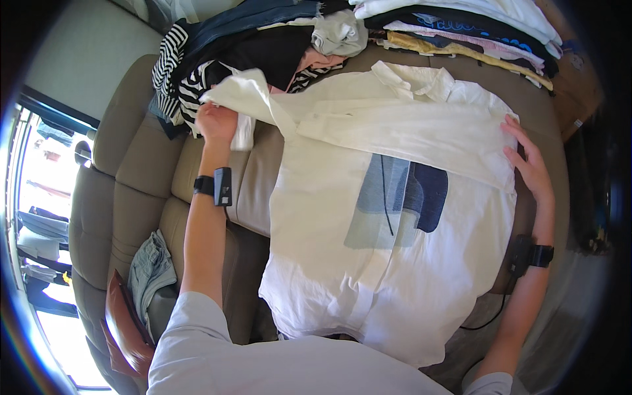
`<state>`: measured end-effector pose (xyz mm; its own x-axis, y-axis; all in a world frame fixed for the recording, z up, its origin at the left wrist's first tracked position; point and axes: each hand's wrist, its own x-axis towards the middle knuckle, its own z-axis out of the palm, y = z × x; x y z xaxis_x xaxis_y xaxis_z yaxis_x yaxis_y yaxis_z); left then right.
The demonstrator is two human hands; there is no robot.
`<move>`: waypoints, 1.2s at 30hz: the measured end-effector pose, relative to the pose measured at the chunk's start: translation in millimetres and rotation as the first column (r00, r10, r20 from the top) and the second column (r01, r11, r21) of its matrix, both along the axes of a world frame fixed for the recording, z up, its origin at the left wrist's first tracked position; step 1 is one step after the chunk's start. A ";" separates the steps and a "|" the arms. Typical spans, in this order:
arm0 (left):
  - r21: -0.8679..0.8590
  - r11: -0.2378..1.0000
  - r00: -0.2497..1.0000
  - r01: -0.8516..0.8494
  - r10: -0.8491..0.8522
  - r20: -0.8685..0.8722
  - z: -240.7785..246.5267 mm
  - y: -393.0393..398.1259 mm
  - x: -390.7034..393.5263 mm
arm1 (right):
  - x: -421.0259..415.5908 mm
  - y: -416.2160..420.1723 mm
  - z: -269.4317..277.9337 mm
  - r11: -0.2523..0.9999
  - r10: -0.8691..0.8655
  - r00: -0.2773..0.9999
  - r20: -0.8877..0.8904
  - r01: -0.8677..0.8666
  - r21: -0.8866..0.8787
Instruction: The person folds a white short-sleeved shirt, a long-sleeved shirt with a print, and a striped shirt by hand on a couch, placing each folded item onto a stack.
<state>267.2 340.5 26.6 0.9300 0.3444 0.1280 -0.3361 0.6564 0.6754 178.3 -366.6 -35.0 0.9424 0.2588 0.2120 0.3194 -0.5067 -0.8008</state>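
Observation:
A white collared shirt [316, 207] with blue denim-like patches on its front lies spread across the sofa, collar away from me. One sleeve [395, 131] is laid across the chest, over the top of the patches. My left hand [217, 121] grips the cuff end of the other sleeve, lifted to the left and partly hanging. Resting on the shirt's right shoulder edge, my right hand [528, 153] has its fingers apart, with the thumb and fingertips on the cloth.
The brown sofa [143, 153] bears a heap of mixed clothes [247, 54] at the back left. A folded stack of garments [459, 39] lies at the back right. Light blue jeans [153, 271] and a reddish-brown cushion [128, 326] are at the left. A cable [493, 316] runs below my right wrist.

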 end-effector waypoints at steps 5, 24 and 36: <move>0.199 0.746 0.682 0.636 -0.663 0.307 81.0 -76.2 -31.2 | -3.0 -0.3 2.4 1.000 0.010 1.000 0.000 -0.010 0.009; 0.713 -0.701 0.947 0.010 -0.221 -0.231 17.8 -160.0 48.7 | -8.5 15.2 9.2 0.999 -0.031 0.991 0.126 0.032 -0.008; 0.765 -0.643 0.945 0.027 -0.234 -0.230 1.6 -148.2 58.2 | -1.5 28.8 34.4 0.980 0.022 0.955 0.294 0.038 -0.196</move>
<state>325.3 192.3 28.2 0.8459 -0.5327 -0.0271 -0.5209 -0.8358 0.1734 176.8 -337.8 -0.6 0.8482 0.3164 0.4249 0.5203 -0.6484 -0.5558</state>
